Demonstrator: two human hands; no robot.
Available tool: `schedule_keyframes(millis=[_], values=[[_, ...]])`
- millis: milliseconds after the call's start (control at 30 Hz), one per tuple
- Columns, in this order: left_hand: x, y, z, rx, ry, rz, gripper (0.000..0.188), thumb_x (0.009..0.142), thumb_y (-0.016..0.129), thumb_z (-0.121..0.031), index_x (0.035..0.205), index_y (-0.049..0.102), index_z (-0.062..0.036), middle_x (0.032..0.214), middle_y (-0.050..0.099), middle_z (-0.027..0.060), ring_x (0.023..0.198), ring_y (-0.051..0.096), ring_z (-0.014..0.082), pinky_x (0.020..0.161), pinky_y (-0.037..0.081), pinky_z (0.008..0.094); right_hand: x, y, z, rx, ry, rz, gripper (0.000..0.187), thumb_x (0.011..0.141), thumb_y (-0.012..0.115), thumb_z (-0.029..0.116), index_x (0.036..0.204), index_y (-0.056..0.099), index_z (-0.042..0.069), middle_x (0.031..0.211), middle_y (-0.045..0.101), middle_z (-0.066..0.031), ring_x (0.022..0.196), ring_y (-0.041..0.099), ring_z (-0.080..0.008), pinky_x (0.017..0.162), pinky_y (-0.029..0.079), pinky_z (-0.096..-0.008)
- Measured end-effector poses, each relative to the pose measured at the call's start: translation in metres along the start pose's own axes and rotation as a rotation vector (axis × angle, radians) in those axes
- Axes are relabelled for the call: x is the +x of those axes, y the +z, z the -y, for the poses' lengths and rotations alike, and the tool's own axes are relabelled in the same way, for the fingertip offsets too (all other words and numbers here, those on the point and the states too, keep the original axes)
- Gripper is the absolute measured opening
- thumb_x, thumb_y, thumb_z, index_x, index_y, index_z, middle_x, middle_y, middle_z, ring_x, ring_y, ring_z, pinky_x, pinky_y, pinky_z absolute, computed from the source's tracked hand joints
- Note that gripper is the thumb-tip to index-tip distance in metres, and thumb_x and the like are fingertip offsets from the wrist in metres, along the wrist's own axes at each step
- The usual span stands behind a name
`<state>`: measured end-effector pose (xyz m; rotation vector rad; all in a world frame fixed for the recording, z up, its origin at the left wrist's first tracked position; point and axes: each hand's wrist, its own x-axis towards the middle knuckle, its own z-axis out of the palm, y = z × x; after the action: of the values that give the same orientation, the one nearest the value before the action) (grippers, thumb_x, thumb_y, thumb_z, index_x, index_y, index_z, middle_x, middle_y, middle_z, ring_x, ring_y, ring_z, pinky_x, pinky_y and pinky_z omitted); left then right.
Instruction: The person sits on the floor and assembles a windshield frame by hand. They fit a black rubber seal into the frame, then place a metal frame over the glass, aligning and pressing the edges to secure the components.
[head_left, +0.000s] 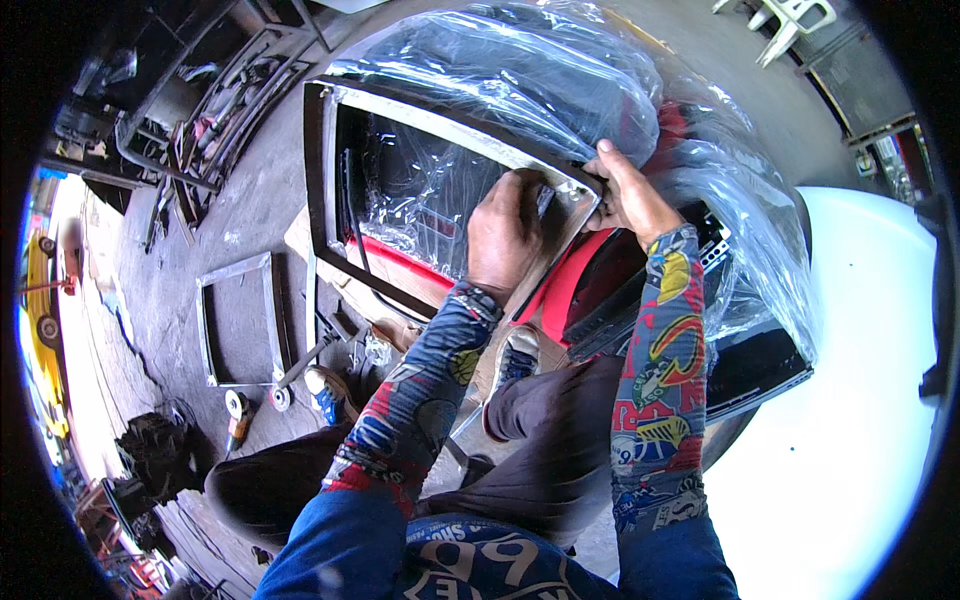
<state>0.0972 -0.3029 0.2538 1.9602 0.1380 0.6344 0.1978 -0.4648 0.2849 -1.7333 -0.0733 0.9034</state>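
A rectangular metal frame [318,190], dark on its outer side with a bare silvery face along the top, is tilted in front of me. My left hand [508,232] is closed inside its right end, fingers curled beside the inner edge. A small shiny piece shows by those fingertips, and what they hold is hidden. At the frame's right corner, my right hand [638,198] grips the edge, with one digit raised and the others bent around the corner. Behind the frame, clear plastic sheeting [520,75] covers a dark and red object [570,285].
On the floor at left lie a smaller metal frame [203,325], an angle grinder [237,415] and a hammer-like tool [305,362]. Metal scrap [225,125] is piled on a rack at upper left. A large white curved panel [860,400] stands at right, a white plastic chair [790,22] behind.
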Motion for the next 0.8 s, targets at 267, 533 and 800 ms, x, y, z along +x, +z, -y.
schedule_keyframes(millis=[267, 533, 800], values=[[0.008, -0.003, -0.001, 0.159, 0.128, -0.017, 0.015, 0.087, 0.068, -0.014, 0.098, 0.062, -0.0048, 0.089, 0.067, 0.0180, 0.082, 0.066, 0.0378, 0.068, 0.052, 0.0432, 0.007, 0.001, 0.000, -0.069, -0.090, -0.085, 0.075, 0.093, 0.036, 0.071, 0.106, 0.064, 0.002, 0.070, 0.064, -0.0026, 0.045, 0.055, -0.0106, 0.045, 0.045, -0.0244], [0.010, -0.011, -0.003, 0.197, 0.089, 0.362, 0.022, 0.087, 0.068, -0.023, 0.100, 0.070, -0.0049, 0.092, 0.069, 0.0187, 0.079, 0.067, 0.0343, 0.067, 0.053, 0.0395, 0.000, 0.010, 0.012, -0.128, -0.090, -0.163, 0.072, 0.096, 0.035, 0.067, 0.102, 0.066, 0.002, 0.071, 0.063, -0.0029, 0.044, 0.053, -0.0116, 0.043, 0.045, -0.0256], [0.023, -0.009, 0.007, -0.296, -0.377, 0.261, 0.024, 0.086, 0.054, -0.010, 0.097, 0.068, 0.0063, 0.083, 0.069, 0.0206, 0.076, 0.067, 0.0241, 0.073, 0.052, 0.0349, -0.001, 0.015, 0.013, -0.101, -0.081, -0.163, 0.072, 0.095, 0.034, 0.068, 0.104, 0.066, 0.004, 0.068, 0.061, -0.0003, 0.046, 0.053, -0.0116, 0.041, 0.045, -0.0240]])
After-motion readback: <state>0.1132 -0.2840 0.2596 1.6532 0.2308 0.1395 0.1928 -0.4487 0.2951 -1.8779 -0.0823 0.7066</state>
